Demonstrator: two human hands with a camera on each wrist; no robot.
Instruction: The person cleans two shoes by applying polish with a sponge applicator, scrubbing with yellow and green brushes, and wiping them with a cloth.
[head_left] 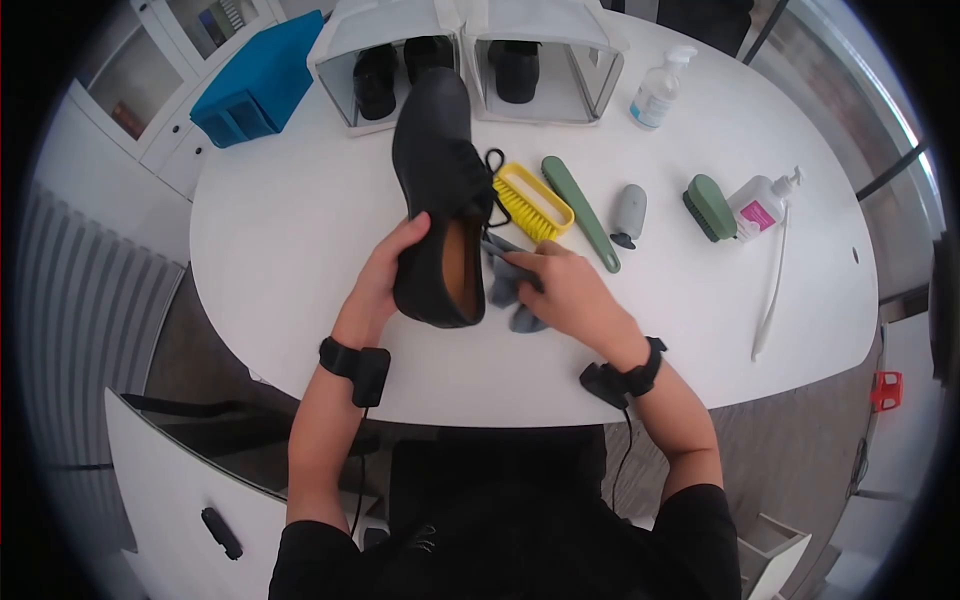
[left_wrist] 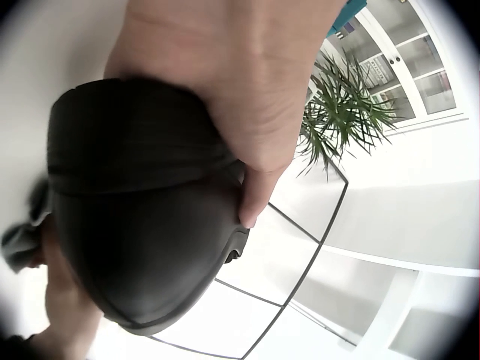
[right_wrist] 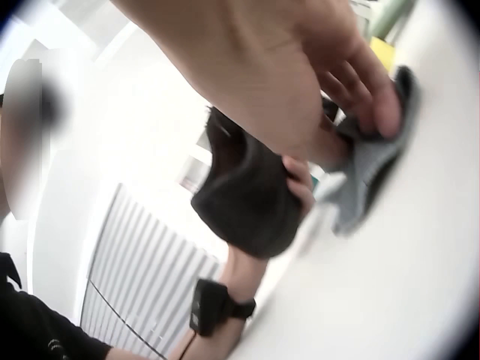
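My left hand (head_left: 385, 275) grips a black lace-up shoe (head_left: 432, 150) by its side near the heel, thumb at the opening. The shoe is held over the table with its toe pointing away and its tan insole showing. In the left wrist view the heel of the shoe (left_wrist: 142, 240) fills the middle. My right hand (head_left: 575, 290) pinches a grey cloth (head_left: 505, 285) just right of the shoe. Its folds hang from the fingers in the right wrist view, where the cloth (right_wrist: 367, 176) is close over the white table.
Beyond the shoe lie a yellow brush (head_left: 535, 200), a long green brush (head_left: 580, 215) and a grey bottle (head_left: 629, 212). Farther right are a green brush (head_left: 708, 208), a pump bottle (head_left: 760, 205) and a white stick (head_left: 772, 290). Boxes (head_left: 545, 112) with black shoes stand behind, near a spray bottle (head_left: 660, 90).
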